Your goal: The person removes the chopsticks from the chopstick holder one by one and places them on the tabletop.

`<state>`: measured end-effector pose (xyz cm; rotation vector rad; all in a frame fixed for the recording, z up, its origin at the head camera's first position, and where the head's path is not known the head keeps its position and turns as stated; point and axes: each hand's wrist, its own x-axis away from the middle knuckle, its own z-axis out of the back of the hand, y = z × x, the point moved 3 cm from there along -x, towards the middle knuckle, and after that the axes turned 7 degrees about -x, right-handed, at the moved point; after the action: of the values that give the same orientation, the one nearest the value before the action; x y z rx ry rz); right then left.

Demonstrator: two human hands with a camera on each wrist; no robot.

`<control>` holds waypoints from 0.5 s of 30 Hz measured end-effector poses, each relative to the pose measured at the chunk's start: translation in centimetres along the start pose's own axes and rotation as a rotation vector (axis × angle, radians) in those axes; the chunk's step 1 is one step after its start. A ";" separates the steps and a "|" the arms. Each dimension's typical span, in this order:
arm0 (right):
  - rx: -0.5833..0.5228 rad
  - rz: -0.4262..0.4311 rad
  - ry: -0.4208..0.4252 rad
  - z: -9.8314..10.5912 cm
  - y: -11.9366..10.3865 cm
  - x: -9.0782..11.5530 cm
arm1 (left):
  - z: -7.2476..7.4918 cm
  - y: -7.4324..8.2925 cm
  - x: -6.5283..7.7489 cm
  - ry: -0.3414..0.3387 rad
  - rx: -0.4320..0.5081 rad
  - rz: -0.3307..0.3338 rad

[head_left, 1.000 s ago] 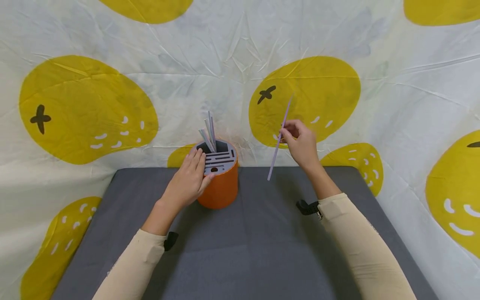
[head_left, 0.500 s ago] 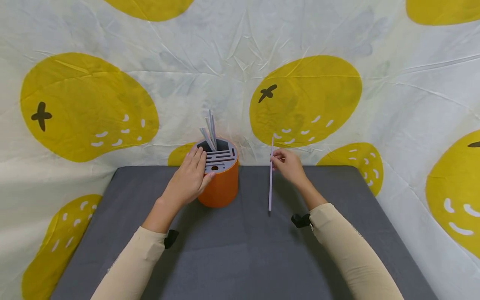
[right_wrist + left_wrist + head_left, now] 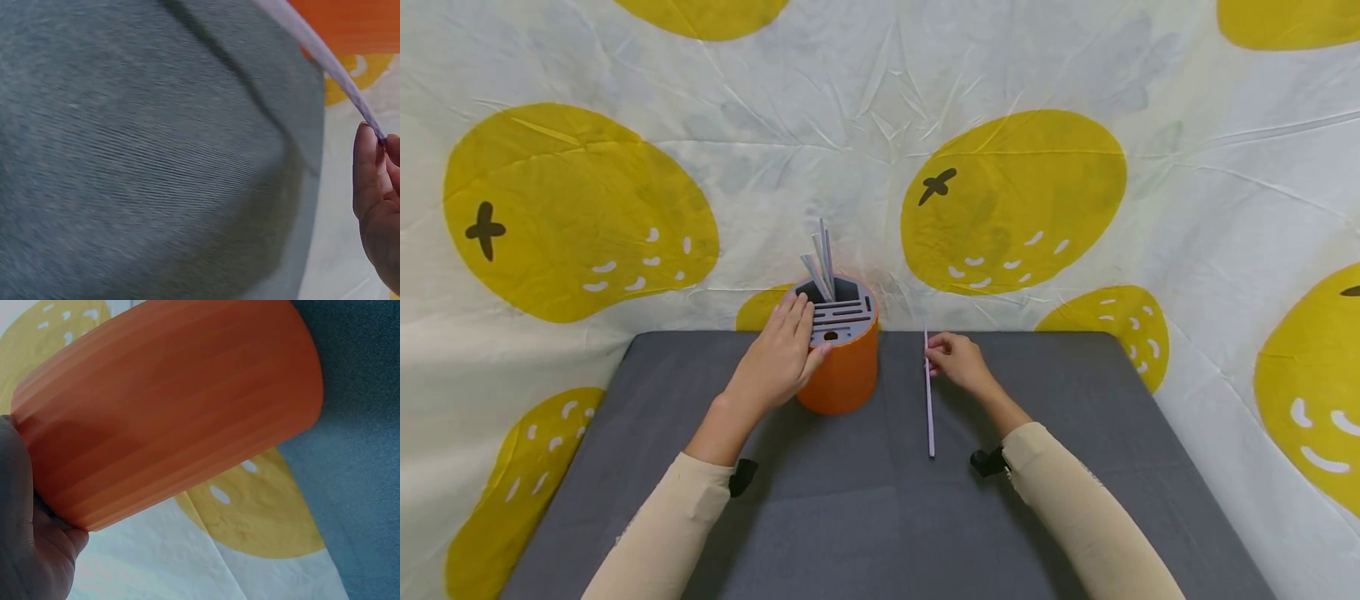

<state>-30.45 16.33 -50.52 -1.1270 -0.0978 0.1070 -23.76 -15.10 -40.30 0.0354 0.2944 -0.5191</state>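
A round orange knife holder (image 3: 846,379) with a grey slotted top stands toward the back of the table. Several pale straws (image 3: 822,262) lean in the wide opening of that top. My left hand (image 3: 775,354) rests on its upper left edge, fingers laid straight over the top and thumb at the near rim. To the right, my right hand (image 3: 957,360) pinches a thin lilac straw (image 3: 929,408) near its upper end, thumb against fingers. The straw slants down toward me; whether its lower end touches the table I cannot tell. The right wrist view shows the pinching fingertips (image 3: 365,134).
A dark grey cloth covers the table (image 3: 865,533). Close behind its back edge hangs a white curtain (image 3: 820,100) with large yellow fruit prints. A black wrist strap (image 3: 988,462) shows at my right sleeve, and another strap (image 3: 742,477) at my left.
My right hand has come down and a little left with the lilac straw, now below the table's back edge in view. My left hand and the holder stay put.
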 end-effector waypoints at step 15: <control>-0.221 -0.190 -0.054 -2.2 2.1 0.3 | -0.2 -0.1 0.0 0.003 0.005 0.005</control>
<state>-29.94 15.32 -53.30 -1.3294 -0.2694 -0.0436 -23.89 -15.13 -40.48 0.0417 0.2960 -0.5151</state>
